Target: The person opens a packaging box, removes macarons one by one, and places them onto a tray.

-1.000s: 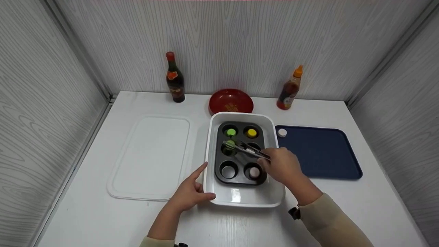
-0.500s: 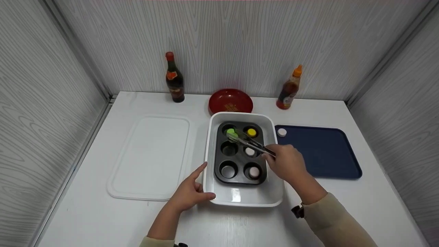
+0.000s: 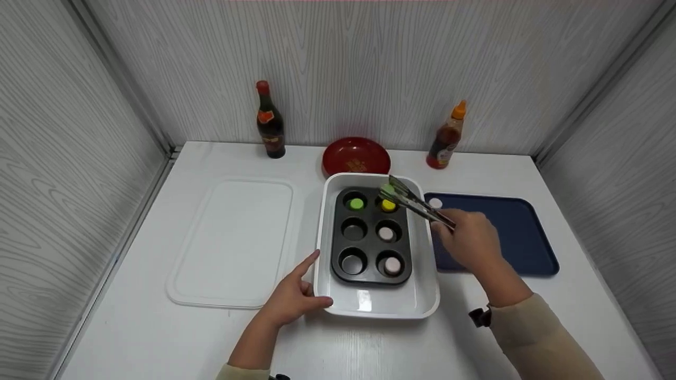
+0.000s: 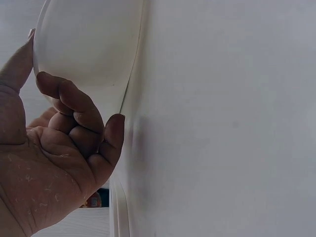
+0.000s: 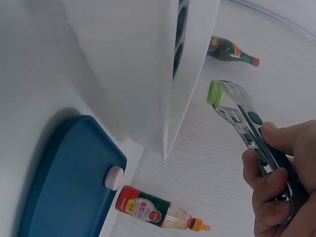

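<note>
My right hand [image 3: 470, 240] grips metal tongs [image 3: 420, 207], and their tips pinch a green macaron [image 5: 215, 93]. In the head view that macaron overlaps the yellow macaron [image 3: 388, 206] in the muffin tin's [image 3: 371, 215] far right cup. Another green macaron [image 3: 356, 203] sits in the far left cup. Two pale pink macarons, one in the middle right cup [image 3: 386, 234] and one in the near right cup [image 3: 392, 265], complete that column. The tin lies inside a deep white basin [image 3: 380, 315]. My left hand [image 3: 290, 298] touches the basin's near left corner, thumb and index finger spread.
A dark blue tray [image 3: 509, 232] with a pale macaron [image 3: 435, 203] at its corner lies right of the basin. On the left is a white board [image 3: 237, 243]. Behind stand a dark bottle [image 3: 271, 129], a red bowl [image 3: 356, 153] and a sauce bottle [image 3: 445, 140].
The tongs lifted the green macaron out of the middle left cup, then carried it over the far left cup and away to the right. The left hand stays at the basin.
</note>
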{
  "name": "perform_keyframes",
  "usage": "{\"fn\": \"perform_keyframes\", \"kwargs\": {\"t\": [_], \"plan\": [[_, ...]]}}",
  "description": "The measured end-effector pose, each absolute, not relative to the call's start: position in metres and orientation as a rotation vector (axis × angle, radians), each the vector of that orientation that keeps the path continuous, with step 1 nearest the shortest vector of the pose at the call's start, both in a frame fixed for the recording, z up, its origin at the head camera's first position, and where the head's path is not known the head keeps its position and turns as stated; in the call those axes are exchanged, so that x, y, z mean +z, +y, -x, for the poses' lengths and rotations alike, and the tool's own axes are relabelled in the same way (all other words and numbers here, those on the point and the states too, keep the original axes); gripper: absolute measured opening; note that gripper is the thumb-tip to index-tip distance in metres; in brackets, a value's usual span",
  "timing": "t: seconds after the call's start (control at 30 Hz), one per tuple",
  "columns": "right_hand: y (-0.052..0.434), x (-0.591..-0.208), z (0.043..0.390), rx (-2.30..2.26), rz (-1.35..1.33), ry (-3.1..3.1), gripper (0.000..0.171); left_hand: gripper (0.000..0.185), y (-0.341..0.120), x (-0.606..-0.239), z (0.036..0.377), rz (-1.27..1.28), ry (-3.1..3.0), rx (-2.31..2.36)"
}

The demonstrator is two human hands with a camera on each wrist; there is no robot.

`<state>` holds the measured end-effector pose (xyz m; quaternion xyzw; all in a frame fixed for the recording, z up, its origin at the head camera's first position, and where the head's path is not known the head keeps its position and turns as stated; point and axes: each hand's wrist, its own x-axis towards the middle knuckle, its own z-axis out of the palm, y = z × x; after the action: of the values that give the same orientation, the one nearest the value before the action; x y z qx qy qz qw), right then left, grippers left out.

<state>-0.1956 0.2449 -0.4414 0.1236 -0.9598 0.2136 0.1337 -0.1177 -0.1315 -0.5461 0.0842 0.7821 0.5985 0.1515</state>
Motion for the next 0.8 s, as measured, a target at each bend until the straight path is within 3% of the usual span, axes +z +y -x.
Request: {"fn": "perform_keyframes", "kwargs": {"t": [0.33, 0.8], "plan": [[0.295, -0.426, 0.203, 0.553, -0.242, -2.719, 0.029, 0.109, -0.131, -0.547, 0.118, -0.212, 2.246, 1.712], [0.357, -0.443, 0.206, 0.532, -0.022, -2.881, 0.041, 0.109, -0.132, -0.547, 0.118, -0.228, 2.249, 1.707]]}}
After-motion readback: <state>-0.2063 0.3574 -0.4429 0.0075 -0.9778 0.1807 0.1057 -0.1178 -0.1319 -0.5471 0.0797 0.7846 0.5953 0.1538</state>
